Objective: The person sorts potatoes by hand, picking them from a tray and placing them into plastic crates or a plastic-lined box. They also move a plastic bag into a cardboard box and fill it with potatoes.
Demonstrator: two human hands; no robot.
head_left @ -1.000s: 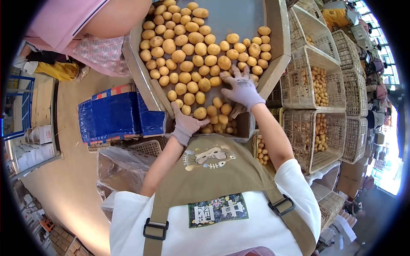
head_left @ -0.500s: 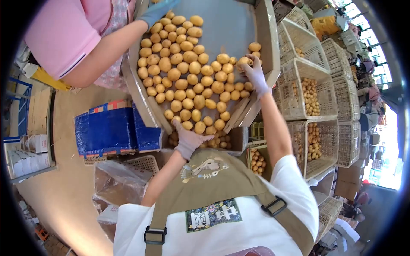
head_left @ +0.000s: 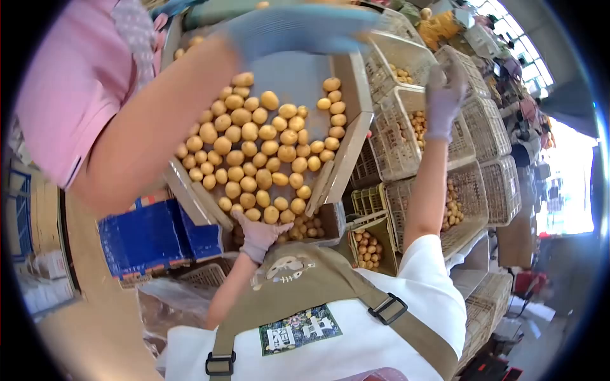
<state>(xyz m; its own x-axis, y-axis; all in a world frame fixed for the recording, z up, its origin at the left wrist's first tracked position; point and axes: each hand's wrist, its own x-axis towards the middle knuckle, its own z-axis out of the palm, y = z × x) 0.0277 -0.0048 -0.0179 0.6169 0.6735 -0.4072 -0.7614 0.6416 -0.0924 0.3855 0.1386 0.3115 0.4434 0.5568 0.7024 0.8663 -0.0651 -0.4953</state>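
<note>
Many potatoes [head_left: 250, 131] lie on a grey sorting tray [head_left: 352, 114] with raised edges. Gloved, my left hand [head_left: 257, 233] rests at the tray's near opening, fingers spread beside the closest potatoes, holding nothing. My right hand [head_left: 446, 89], also gloved, is out over the crates to the right of the tray, raised above a crate of potatoes [head_left: 418, 127]. Its fingers are apart and blurred, and no potato shows in them. Below the tray opening, a box [head_left: 330, 225] holds more potatoes.
A co-worker's blue-gloved hand [head_left: 298, 28] and bare forearm [head_left: 159, 120] reach across the far part of the tray. Plastic crates [head_left: 489, 184] are stacked at the right. Blue-covered boxes [head_left: 143, 238] and a clear plastic bag [head_left: 171, 305] are at the lower left.
My right hand has left the potatoes at the tray's right side and moved right over the crates. The co-worker's arm has swung across the tray. The view has shifted.
</note>
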